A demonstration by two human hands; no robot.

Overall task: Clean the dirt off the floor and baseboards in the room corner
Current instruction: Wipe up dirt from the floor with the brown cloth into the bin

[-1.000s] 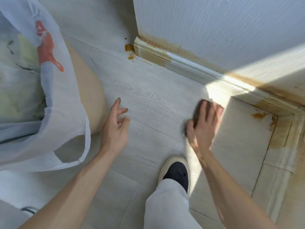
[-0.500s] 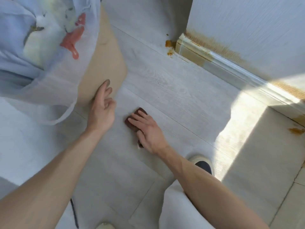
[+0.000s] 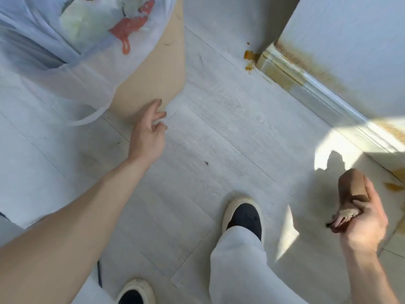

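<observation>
Two bare hands show, one on each side. The right hand (image 3: 363, 224) is lifted off the floor (image 3: 219, 132) and grasps one brown cloth (image 3: 350, 194): the fingers curl round its lower, bunched end, while the rounded upper end sticks up past the fingertips toward the sunlit patch. The hand is blurred, so each finger's exact lie cannot be told. Its shadow falls on the bright floor just beyond the cloth.

The left hand (image 3: 148, 132) hangs released, holding nothing, fingers loosely bent and spread. Its fingertips lie at the lower edge of one tan cardboard sheet (image 3: 153, 69); whether they touch it cannot be told. Above and to the left of those fingers sits one translucent plastic bag (image 3: 65, 62) with a red print and pale contents, partly covering the cardboard.

One baseboard (image 3: 311, 88) runs along the white wall (image 3: 350, 40), well beyond the right fingers, with orange-brown staining along its top edge and at its near end. Three separate orange smears can be counted on the floor: two small ones (image 3: 249, 55) at the baseboard's end, far from both hands, and one (image 3: 394, 186) just right of the cloth's tip. One small dark speck (image 3: 206, 163) lies between the two hands.

Two dark shoes with pale soles are visible: one (image 3: 243, 213) under a white trouser leg (image 3: 238, 266), left of the right hand, and one (image 3: 135, 292) at the bottom edge.
</observation>
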